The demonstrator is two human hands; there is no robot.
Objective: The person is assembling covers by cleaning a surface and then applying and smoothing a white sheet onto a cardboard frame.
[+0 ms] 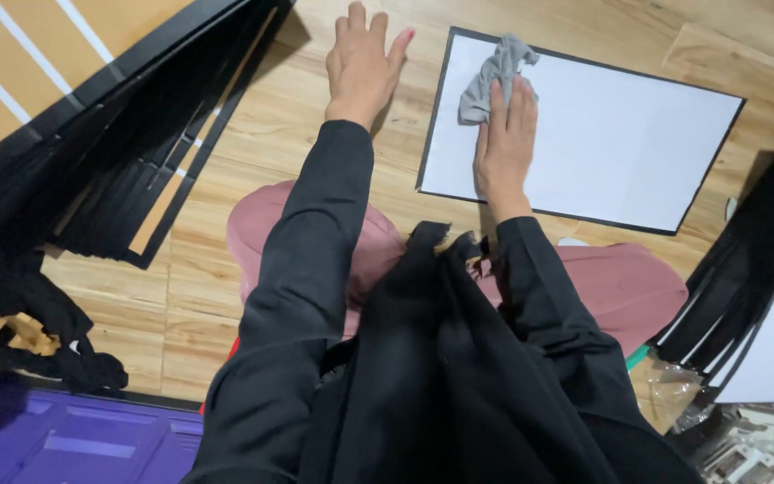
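Grey cloth lies crumpled at the near-left part of a white board with a thin black frame, on the wooden floor at our one o'clock; our right hand presses flat on it, fingers stretched, not clenched; our left hand, at twelve o'clock, rests spread and empty on the floor; black fringed material lies at ten o'clock.
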